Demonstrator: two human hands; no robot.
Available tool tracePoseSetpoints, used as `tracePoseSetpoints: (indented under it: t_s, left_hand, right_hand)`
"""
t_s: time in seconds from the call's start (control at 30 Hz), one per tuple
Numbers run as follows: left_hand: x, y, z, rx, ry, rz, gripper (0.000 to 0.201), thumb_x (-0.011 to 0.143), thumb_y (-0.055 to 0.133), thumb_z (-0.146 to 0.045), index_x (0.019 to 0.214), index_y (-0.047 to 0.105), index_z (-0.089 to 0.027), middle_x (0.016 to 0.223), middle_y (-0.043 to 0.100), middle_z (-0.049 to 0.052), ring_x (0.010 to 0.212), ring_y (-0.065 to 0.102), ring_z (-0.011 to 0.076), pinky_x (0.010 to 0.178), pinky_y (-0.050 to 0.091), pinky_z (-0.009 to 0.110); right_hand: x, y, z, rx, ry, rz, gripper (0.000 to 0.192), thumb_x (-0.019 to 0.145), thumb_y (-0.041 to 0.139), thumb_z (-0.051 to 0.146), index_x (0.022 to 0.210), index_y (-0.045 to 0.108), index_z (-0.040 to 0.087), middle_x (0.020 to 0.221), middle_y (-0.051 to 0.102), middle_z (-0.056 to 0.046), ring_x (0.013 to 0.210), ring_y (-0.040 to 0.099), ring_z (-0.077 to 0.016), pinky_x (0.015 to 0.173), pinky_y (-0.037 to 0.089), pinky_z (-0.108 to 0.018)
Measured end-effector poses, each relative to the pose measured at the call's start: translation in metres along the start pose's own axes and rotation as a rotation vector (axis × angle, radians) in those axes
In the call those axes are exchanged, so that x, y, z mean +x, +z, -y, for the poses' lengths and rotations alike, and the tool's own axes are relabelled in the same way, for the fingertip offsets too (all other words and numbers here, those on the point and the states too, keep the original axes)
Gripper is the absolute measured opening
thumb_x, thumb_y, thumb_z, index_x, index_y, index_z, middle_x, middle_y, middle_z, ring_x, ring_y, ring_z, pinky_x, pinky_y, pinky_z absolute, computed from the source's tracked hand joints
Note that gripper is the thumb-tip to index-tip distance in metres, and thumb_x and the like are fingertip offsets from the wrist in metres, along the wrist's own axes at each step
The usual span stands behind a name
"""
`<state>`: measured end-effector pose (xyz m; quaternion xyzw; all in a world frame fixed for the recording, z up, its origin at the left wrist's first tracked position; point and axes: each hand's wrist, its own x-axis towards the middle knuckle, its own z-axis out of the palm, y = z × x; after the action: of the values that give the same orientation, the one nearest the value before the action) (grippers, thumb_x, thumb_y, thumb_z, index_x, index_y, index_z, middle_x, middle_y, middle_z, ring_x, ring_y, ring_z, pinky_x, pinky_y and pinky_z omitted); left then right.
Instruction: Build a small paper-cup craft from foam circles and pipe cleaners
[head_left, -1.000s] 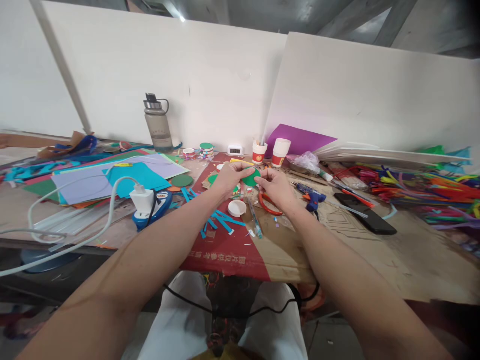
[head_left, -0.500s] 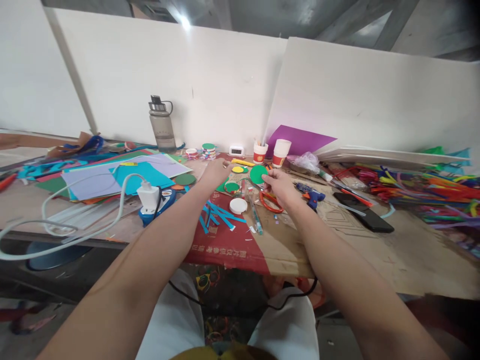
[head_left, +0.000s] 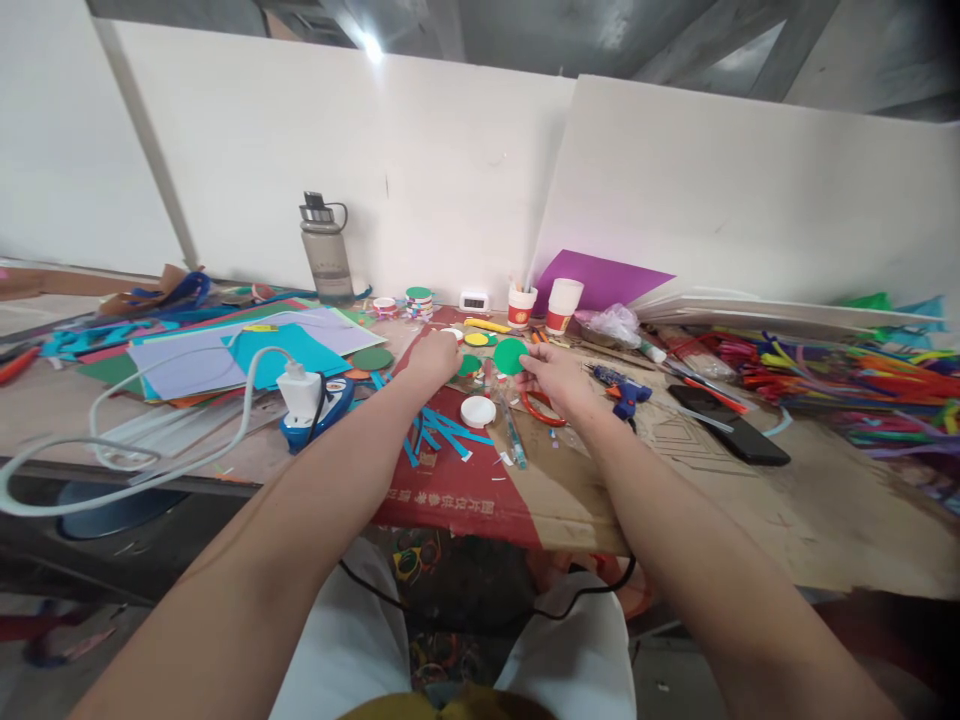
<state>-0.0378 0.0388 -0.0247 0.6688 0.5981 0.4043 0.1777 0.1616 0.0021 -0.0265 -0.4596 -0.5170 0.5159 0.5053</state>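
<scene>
My right hand (head_left: 551,372) pinches a green paper disc (head_left: 511,356) by its right edge, above the work surface. My left hand (head_left: 436,358) is closed at the far side, its fingers on a small white round lid (head_left: 452,333) that shows just past the knuckles. Its fingertips are mostly hidden. Right by it lie a yellow disc (head_left: 475,340) and another green disc (head_left: 469,364). Nearer to me a white round lid (head_left: 478,411) lies beside blue paper strips (head_left: 450,432) and a pen (head_left: 515,440). Red-orange scissors handles (head_left: 541,408) show below my right hand.
Coloured paper sheets (head_left: 187,362) and a blue-and-white power plug (head_left: 304,400) lie left. A water bottle (head_left: 327,250) and paper cups (head_left: 562,305) stand at the back. On the right are a glue gun (head_left: 626,390), a phone (head_left: 727,425) and bright pipe cleaners (head_left: 870,380).
My left hand has lowered slightly toward me, and a white lid now shows at its fingers. My right hand has shifted a little left with the green disc.
</scene>
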Motion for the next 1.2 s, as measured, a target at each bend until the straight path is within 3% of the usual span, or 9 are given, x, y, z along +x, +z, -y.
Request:
tracePoseSetpoints:
  t_s: [0.07, 0.17, 0.3, 0.5, 0.73, 0.97, 1.2]
  left_hand:
    - [-0.005, -0.002, -0.011, 0.267, 0.034, -0.073, 0.006, 0.073, 0.06, -0.013, 0.07, 0.064, -0.017, 0.074, 0.064, 0.013, 0.084, 0.061, 0.0274, 0.076, 0.042, 0.031]
    - [-0.011, 0.0, -0.024, 0.304, 0.111, -0.09, 0.016, 0.08, 0.054, -0.013, 0.09, 0.065, -0.016, 0.084, 0.067, 0.013, 0.08, 0.062, 0.0244, 0.074, 0.042, 0.031]
    - [-0.016, 0.01, -0.034, 0.099, 0.15, -0.095, 0.027, 0.079, 0.056, -0.01, 0.104, 0.064, -0.016, 0.084, 0.069, 0.008, 0.077, 0.062, 0.0198, 0.074, 0.046, 0.029]
    - [-0.022, 0.024, -0.044, -0.414, 0.021, 0.084, 0.029, 0.083, 0.056, -0.016, 0.111, 0.064, -0.013, 0.093, 0.07, 0.008, 0.059, 0.062, 0.0127, 0.057, 0.051, 0.026]
    - [-0.024, 0.026, -0.044, -0.844, -0.029, 0.161, 0.027, 0.083, 0.062, -0.019, 0.109, 0.063, -0.013, 0.096, 0.071, 0.008, 0.07, 0.065, 0.0127, 0.064, 0.056, 0.026]
    - [-0.024, 0.028, -0.043, -1.016, 0.013, 0.272, 0.026, 0.084, 0.064, -0.027, 0.105, 0.069, -0.013, 0.096, 0.073, 0.007, 0.082, 0.067, 0.0167, 0.075, 0.058, 0.032]
    - [-0.023, 0.033, -0.04, -1.012, 0.085, 0.269, 0.031, 0.083, 0.066, -0.034, 0.107, 0.069, -0.015, 0.096, 0.072, 0.007, 0.084, 0.066, 0.0174, 0.078, 0.058, 0.036]
  right_hand:
    - [-0.002, 0.0, 0.001, 0.029, -0.019, 0.009, 0.012, 0.08, 0.061, 0.011, 0.073, 0.055, 0.019, 0.058, 0.059, 0.005, 0.05, 0.059, -0.0087, 0.05, 0.054, -0.022]
    - [-0.003, 0.0, 0.002, 0.07, -0.065, 0.046, 0.01, 0.079, 0.063, 0.013, 0.074, 0.056, 0.019, 0.059, 0.06, 0.005, 0.05, 0.059, -0.0087, 0.051, 0.054, -0.021]
    - [-0.003, 0.0, 0.001, 0.103, -0.108, 0.058, 0.012, 0.075, 0.069, 0.018, 0.076, 0.057, 0.019, 0.058, 0.059, 0.006, 0.049, 0.058, -0.0082, 0.05, 0.053, -0.02]
    - [0.001, 0.0, 0.001, 0.124, -0.139, -0.029, 0.018, 0.071, 0.073, 0.022, 0.075, 0.056, 0.019, 0.059, 0.06, 0.006, 0.049, 0.058, -0.0081, 0.051, 0.053, -0.02]
    - [0.003, -0.004, -0.002, 0.116, -0.166, -0.063, 0.015, 0.071, 0.07, 0.025, 0.072, 0.055, 0.019, 0.057, 0.06, 0.006, 0.051, 0.06, -0.0084, 0.053, 0.052, -0.02]
    - [0.005, -0.006, -0.002, -0.017, -0.234, -0.108, 0.009, 0.073, 0.064, 0.024, 0.072, 0.057, 0.019, 0.055, 0.059, 0.005, 0.049, 0.059, -0.0097, 0.05, 0.051, -0.022]
    - [0.003, -0.006, 0.0, -0.039, -0.257, -0.131, 0.006, 0.074, 0.06, 0.025, 0.072, 0.058, 0.02, 0.054, 0.058, 0.005, 0.049, 0.059, -0.0105, 0.052, 0.052, -0.023]
